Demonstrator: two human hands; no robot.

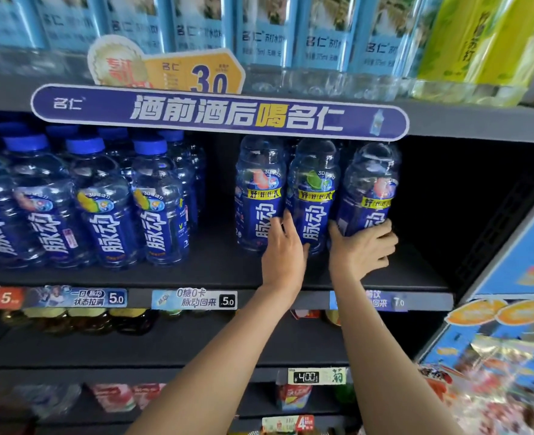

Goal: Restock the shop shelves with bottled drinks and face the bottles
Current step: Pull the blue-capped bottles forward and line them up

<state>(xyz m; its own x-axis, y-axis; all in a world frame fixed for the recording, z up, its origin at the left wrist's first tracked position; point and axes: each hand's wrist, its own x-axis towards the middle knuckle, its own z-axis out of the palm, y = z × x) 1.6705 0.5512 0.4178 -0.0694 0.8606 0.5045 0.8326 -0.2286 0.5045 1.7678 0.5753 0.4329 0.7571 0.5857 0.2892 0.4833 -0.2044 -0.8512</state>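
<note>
Three large blue-labelled drink bottles stand in a row on the dark middle shelf. My right hand grips the lower part of the rightmost bottle, fingers curled round its right side. My left hand rests with straight fingers against the base of the middle bottle, between it and the left bottle. All three labels face forward. More bottles stand behind them, partly hidden.
Several smaller blue-capped bottles fill the shelf's left part. A purple banner hangs on the upper shelf edge, pale blue packs above it. To the right of my right hand the shelf is dark. A bright display box stands at right.
</note>
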